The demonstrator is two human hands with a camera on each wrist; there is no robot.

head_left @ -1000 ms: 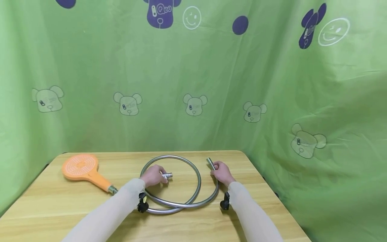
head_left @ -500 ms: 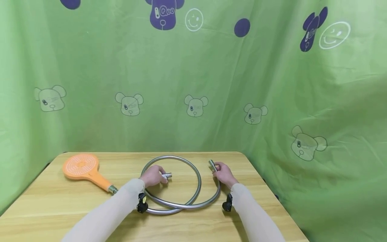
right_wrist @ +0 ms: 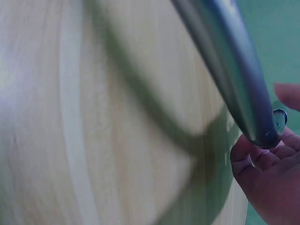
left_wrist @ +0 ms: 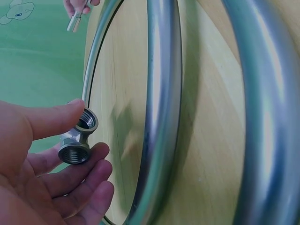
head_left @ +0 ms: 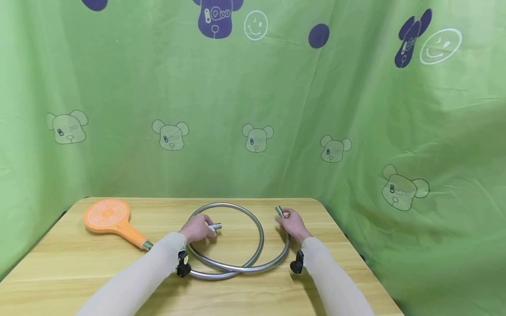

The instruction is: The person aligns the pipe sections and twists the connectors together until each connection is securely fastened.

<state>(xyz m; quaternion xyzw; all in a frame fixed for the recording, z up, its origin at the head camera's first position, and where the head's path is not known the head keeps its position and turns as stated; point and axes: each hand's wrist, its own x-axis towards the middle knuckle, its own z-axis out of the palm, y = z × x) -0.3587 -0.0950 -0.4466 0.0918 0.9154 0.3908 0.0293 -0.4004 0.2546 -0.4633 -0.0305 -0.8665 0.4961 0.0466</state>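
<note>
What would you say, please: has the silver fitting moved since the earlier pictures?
Yes: in the head view, the fitting shifted slightly left against the table.

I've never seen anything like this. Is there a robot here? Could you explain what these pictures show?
No robot here: these are a person's bare hands, in pale sleeves. The wide picture comes from a camera worn on the head, looking forward and down. The other two come from small black cameras strapped to the wrists, each looking at its own hand's work.

On the wooden table lie an orange shower head and a looped, shiny metal hose. The left arm hides whether they are joined.

The left hand pinches a small metal fitting with threaded openings. The right hand holds the hose near one end. Behind everything hangs a green curtain with printed bear heads.
</note>
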